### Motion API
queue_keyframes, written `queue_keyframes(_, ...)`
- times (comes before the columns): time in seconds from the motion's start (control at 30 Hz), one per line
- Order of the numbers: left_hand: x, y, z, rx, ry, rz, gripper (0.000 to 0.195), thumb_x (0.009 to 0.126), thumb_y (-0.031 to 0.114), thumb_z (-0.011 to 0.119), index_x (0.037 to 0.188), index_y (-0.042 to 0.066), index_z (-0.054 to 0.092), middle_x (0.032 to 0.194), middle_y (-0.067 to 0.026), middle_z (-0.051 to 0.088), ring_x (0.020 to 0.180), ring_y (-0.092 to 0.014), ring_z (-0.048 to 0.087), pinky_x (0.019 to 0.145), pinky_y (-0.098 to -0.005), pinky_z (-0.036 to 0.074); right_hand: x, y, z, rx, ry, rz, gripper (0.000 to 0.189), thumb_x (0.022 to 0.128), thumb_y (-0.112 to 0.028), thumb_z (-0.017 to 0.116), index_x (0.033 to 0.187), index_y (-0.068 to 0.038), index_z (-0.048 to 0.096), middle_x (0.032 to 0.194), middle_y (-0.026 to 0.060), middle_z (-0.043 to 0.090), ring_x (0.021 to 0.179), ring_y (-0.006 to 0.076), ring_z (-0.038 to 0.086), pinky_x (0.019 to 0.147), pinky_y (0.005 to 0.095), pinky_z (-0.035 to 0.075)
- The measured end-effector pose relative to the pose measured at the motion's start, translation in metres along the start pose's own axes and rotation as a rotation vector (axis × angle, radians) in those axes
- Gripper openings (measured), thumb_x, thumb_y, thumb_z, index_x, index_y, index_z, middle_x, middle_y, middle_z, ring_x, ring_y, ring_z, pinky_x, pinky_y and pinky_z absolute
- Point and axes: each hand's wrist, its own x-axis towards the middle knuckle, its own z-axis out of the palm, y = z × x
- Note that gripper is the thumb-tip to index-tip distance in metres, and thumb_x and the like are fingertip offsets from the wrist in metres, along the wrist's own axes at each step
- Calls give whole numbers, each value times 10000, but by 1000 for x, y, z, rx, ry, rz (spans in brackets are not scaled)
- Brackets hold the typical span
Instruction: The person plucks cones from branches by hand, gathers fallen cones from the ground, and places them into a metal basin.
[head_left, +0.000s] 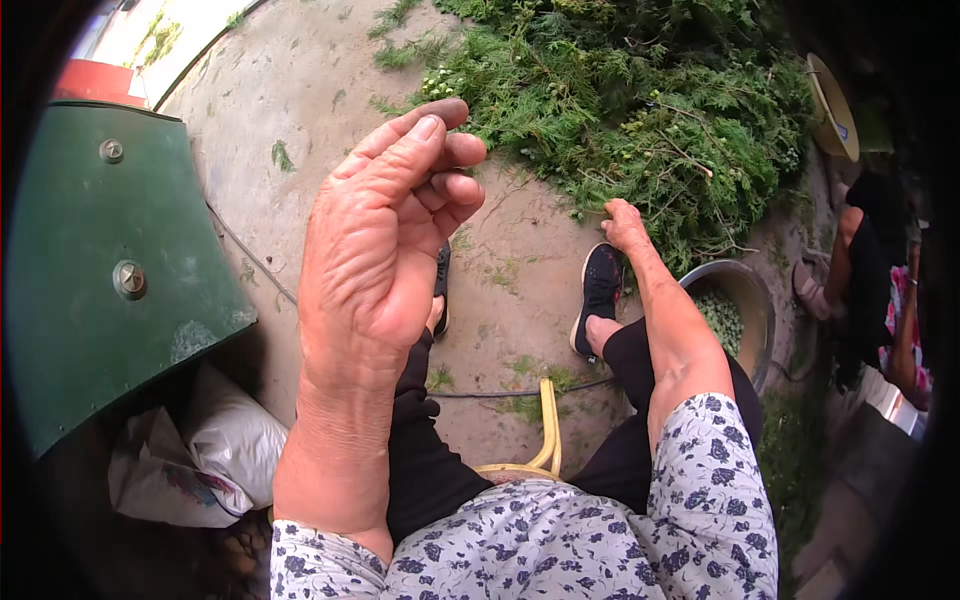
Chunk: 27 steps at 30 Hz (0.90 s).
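My left hand (397, 217) is raised close to the camera, palm showing and fingers curled, with nothing in it. Lower down, my right hand (622, 223) is at the near edge of a large heap of green conifer branches (600, 112), beside my dark shoe. Its fingertips are bent around the end of a green sprig (589, 211). Right of my right forearm, a metal basin (766, 307) stands on the ground, holding small pale green cones or berries (720, 321). My leg and arm hide part of the basin.
On the left stands a green metal panel (150, 225), with white sacks (232, 442) below it. A dark cable (487, 394) crosses the concrete ground near a yellow chair frame (551, 427). At right are a straw-coloured hat (832, 112) and another person's leg (844, 247).
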Motion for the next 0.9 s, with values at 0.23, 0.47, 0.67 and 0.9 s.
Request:
queue_keyframes(0.23,0,-1,-1,4,31,7,224,881,131,571,1059,-4,572,843,-46,621,668,-97,563,691,-253,483,-25,-33,-76,1192,139,175,282,816,-5,549,1083,81,580,1014,160,624,908,203,615,776,294,522)
queue_keyframes(0.47,-3,-17,-4,-6,82,-76,199,882,120,563,1054,21,575,868,-48,640,712,-110,610,695,-266,505,-91,-115,-183,1694,189,-128,265,862,52,505,1111,144,504,1047,192,572,928,227,605,829,265,536)
queue_keyframes(0.67,2,-35,10,-36,-70,-296,324,838,291,639,1027,40,561,1020,-108,619,992,-221,580,890,-378,423,-156,-173,-215,2031,211,-315,271,886,38,479,1135,145,464,1092,215,541,1033,278,562,961,343,466)
queue_keyframes(0.9,10,-24,12,-81,-106,82,273,836,126,631,1043,65,464,963,-69,606,906,-181,602,805,-332,471,-190,-211,-191,2157,-8,-332,266,890,40,462,1143,123,475,1111,192,546,1054,265,551,990,358,442)
